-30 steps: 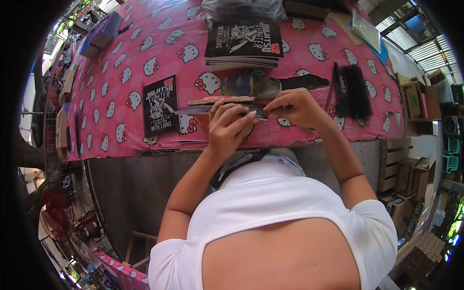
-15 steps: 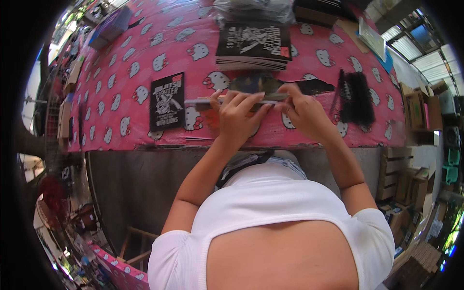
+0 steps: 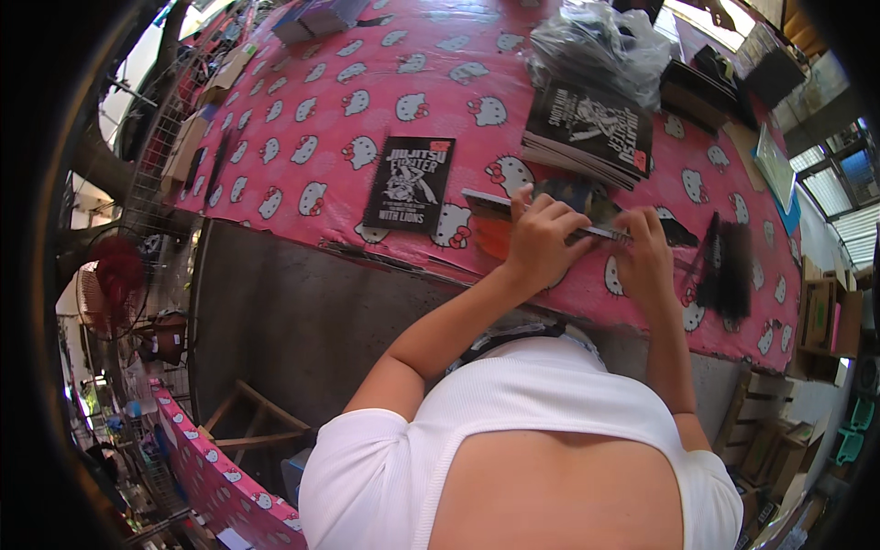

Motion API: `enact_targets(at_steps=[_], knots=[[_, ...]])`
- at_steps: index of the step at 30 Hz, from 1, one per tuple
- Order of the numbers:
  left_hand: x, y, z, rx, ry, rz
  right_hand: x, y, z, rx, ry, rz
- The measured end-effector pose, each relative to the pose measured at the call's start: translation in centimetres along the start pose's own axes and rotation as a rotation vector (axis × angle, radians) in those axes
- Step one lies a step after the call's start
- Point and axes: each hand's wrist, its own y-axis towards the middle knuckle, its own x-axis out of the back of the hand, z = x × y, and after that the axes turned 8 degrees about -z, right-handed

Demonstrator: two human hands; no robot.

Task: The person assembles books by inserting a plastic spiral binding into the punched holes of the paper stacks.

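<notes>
A thin notebook [image 3: 488, 201], seen almost edge-on, is held just above the near edge of the pink table. My left hand [image 3: 545, 243] is closed around its middle, fingers on top and thumb on the near side. At its right end, my right hand [image 3: 643, 257] pinches the edge; the fingertips are slightly blurred. Under the notebook shows something flat and orange [image 3: 495, 236]. Left of my hands lies a black notebook [image 3: 410, 183] with white print. Right of them is a heap of thin black strands, perhaps binding coils [image 3: 726, 270].
Beyond my hands stands a stack of black-covered books [image 3: 587, 133], with clear plastic bags [image 3: 600, 55] behind it. Dark boxes [image 3: 701, 96] sit at the far right, a purple-blue stack [image 3: 321, 16] at the far left. The pink tablecloth [image 3: 284, 197] ends at the table's near edge.
My view has swung left, so the table now appears tilted and shifted right. Both hands keep their hold on the notebook, and the right fingers have moved slightly at its end.
</notes>
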Motion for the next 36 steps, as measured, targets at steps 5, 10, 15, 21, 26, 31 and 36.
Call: enact_targets(at_steps=[5,10,15,21,26,31,36], knots=[[0.4,0.3,-0.6,0.164,-0.114,-0.050,-1.0,-0.1,-0.8,0.010,0.040,0.031],[0.2,-0.4,-0.1,0.106,-0.118,-0.074,-0.5,0.5,1.1,0.003,0.019,0.018],[0.1,-0.3,0.1,0.067,-0.148,-0.100,-0.6,-0.2,0.2,-0.066,0.026,0.050],[-0.2,-0.5,0.9,0.047,-0.220,-0.091,-1.4,-0.1,-0.8,-0.106,0.096,0.113],[0.2,-0.4,0.7,0.052,-0.192,-0.104,-2.3,0.1,1.0,-0.078,0.096,-0.055],[1.0,-0.1,1.3,0.096,-0.242,0.002,-2.2,-0.1,1.8,-0.126,0.033,-0.068],[3.3,-0.2,0.8,-0.003,-0.276,0.100,1.0,2.7,-3.9,-0.201,-0.008,0.370]])
